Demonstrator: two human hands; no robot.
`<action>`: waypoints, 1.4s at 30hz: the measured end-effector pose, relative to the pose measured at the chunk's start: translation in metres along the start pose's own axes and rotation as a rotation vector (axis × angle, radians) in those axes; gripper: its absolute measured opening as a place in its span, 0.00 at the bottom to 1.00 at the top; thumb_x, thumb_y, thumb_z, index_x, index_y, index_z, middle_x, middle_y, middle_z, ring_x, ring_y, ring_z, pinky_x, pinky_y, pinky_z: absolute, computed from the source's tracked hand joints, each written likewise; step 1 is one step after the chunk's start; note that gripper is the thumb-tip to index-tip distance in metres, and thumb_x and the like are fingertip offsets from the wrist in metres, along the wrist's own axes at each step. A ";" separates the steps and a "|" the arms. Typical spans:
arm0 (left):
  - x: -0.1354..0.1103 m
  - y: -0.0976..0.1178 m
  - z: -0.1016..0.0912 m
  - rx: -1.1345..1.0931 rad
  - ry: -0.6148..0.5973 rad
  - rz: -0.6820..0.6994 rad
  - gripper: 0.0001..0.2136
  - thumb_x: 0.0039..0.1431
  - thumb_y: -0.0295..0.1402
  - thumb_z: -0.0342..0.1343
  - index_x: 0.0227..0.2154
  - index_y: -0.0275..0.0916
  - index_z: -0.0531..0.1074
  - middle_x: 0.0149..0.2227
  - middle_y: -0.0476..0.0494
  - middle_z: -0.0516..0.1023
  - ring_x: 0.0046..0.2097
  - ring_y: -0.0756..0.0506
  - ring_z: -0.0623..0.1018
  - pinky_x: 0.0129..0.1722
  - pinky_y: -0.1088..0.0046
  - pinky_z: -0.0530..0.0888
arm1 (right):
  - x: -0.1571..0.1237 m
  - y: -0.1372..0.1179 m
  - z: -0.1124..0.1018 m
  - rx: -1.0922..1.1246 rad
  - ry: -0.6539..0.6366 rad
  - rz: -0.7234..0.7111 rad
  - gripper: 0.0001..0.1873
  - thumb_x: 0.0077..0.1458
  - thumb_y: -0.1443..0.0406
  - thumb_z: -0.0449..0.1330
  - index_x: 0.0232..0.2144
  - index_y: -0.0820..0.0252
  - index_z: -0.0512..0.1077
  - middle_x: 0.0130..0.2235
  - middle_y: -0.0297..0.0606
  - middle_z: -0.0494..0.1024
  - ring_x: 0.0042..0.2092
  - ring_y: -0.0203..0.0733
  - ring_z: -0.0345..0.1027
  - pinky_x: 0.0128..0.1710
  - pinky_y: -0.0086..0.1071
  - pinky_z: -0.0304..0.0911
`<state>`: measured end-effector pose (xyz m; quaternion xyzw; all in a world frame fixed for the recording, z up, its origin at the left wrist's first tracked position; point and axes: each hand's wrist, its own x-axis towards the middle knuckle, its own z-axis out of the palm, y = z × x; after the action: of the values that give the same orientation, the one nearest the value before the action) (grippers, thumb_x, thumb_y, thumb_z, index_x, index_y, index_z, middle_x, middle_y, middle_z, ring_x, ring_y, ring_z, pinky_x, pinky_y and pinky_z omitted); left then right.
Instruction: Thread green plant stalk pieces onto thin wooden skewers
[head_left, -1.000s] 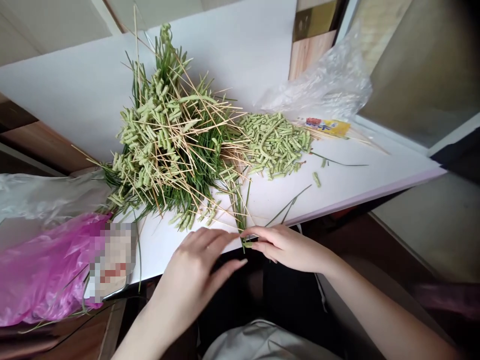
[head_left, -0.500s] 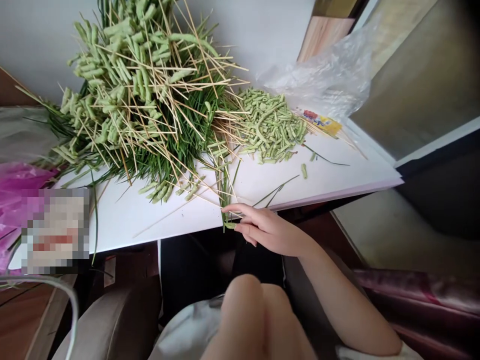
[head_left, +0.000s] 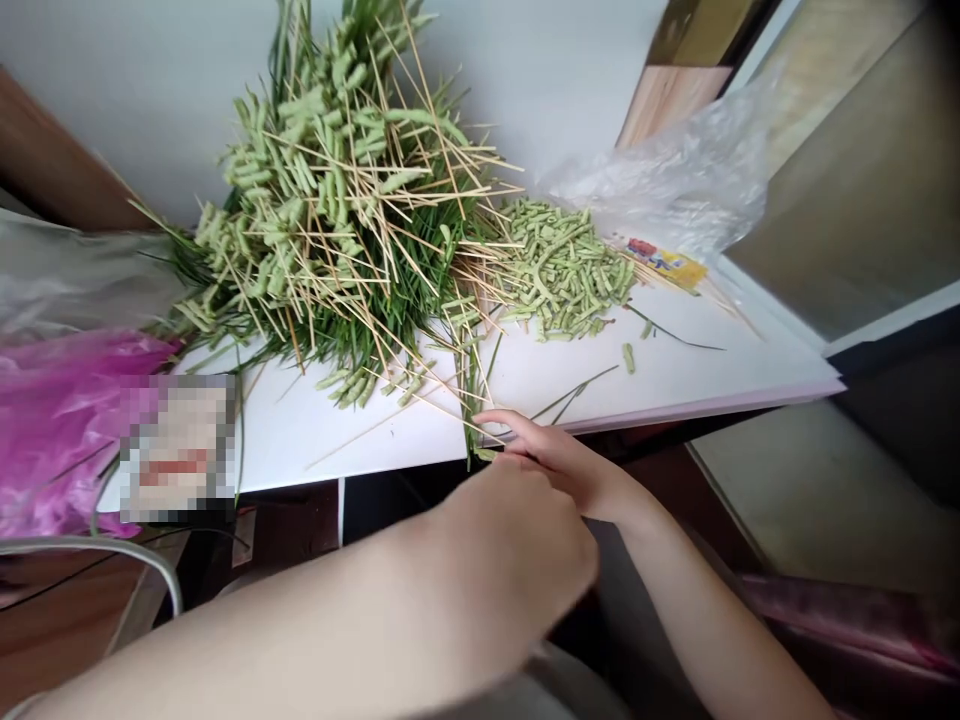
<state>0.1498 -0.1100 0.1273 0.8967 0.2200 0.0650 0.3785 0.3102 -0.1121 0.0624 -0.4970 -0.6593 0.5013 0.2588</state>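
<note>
My right hand [head_left: 562,455] is at the table's front edge. Its index finger reaches out over a thin wooden skewer [head_left: 466,418], and the other fingers are curled around the skewer's near end. A short green bean piece [head_left: 485,454] shows just by these fingertips, beside some dark green grass-like blades [head_left: 469,400]. My left hand [head_left: 517,550], blurred, crosses in front of the right one and covers part of it; its fingers are mostly hidden. Beyond lies a big heap of skewers threaded with green bean pieces [head_left: 322,200].
A pile of loose cut bean pieces [head_left: 566,270] lies right of the heap on the white table [head_left: 360,440]. Behind it are a clear plastic bag [head_left: 675,170] and a yellow packet [head_left: 675,265]. A pink plastic bag [head_left: 60,420] and a pixelated item [head_left: 180,450] are at the left.
My left arm has swung up from my lap and across, bringing the left hand to the right hand. The right hand has kept its place by the skewer; the view has shifted slightly.
</note>
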 end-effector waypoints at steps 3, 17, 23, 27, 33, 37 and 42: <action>0.005 -0.013 -0.025 0.343 -0.162 0.082 0.08 0.49 0.24 0.71 0.26 0.37 0.77 0.32 0.37 0.82 0.40 0.32 0.81 0.42 0.56 0.74 | 0.000 0.004 0.001 -0.010 -0.002 -0.062 0.31 0.61 0.73 0.53 0.65 0.53 0.61 0.33 0.30 0.77 0.36 0.42 0.72 0.37 0.30 0.62; -0.027 -0.082 -0.009 0.200 0.335 0.121 0.10 0.68 0.38 0.58 0.47 0.39 0.73 0.45 0.39 0.80 0.46 0.40 0.79 0.45 0.65 0.75 | 0.004 0.005 0.010 0.057 -0.046 -0.017 0.20 0.71 0.64 0.51 0.63 0.58 0.61 0.24 0.23 0.65 0.27 0.38 0.63 0.34 0.31 0.62; -0.032 -0.087 -0.002 0.189 0.361 0.169 0.10 0.69 0.39 0.57 0.37 0.39 0.76 0.35 0.43 0.81 0.36 0.44 0.77 0.38 0.68 0.70 | 0.002 0.001 0.014 -0.029 -0.163 -0.017 0.09 0.73 0.65 0.48 0.42 0.57 0.67 0.23 0.26 0.68 0.27 0.38 0.63 0.37 0.32 0.60; -0.039 -0.094 -0.014 0.186 0.377 0.125 0.05 0.66 0.35 0.61 0.37 0.39 0.76 0.35 0.45 0.81 0.37 0.44 0.77 0.38 0.69 0.70 | 0.003 0.007 0.012 0.013 -0.181 0.001 0.13 0.75 0.60 0.47 0.39 0.57 0.67 0.27 0.29 0.69 0.29 0.37 0.61 0.32 0.29 0.58; -0.046 -0.104 -0.026 0.201 0.368 0.055 0.04 0.66 0.34 0.61 0.38 0.39 0.76 0.37 0.44 0.82 0.40 0.43 0.78 0.40 0.69 0.70 | 0.005 0.006 0.008 -0.074 -0.107 0.003 0.12 0.73 0.62 0.51 0.40 0.58 0.73 0.28 0.30 0.69 0.33 0.39 0.65 0.37 0.30 0.59; -0.044 -0.098 -0.023 0.274 0.356 0.082 0.10 0.65 0.41 0.61 0.41 0.38 0.77 0.38 0.43 0.82 0.40 0.41 0.78 0.39 0.66 0.70 | 0.006 0.004 0.009 -0.013 -0.120 0.019 0.15 0.75 0.61 0.49 0.37 0.60 0.71 0.25 0.28 0.68 0.28 0.36 0.61 0.33 0.29 0.56; -0.040 -0.090 -0.013 0.493 0.361 0.137 0.11 0.70 0.38 0.55 0.37 0.37 0.78 0.33 0.44 0.80 0.36 0.41 0.75 0.36 0.64 0.67 | 0.004 0.010 0.010 0.067 -0.128 0.022 0.19 0.75 0.57 0.48 0.35 0.60 0.69 0.22 0.26 0.62 0.24 0.34 0.54 0.27 0.28 0.51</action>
<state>0.0794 -0.0638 0.0754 0.9482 0.2321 0.1932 0.0990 0.3040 -0.1124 0.0485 -0.4622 -0.6519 0.5566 0.2273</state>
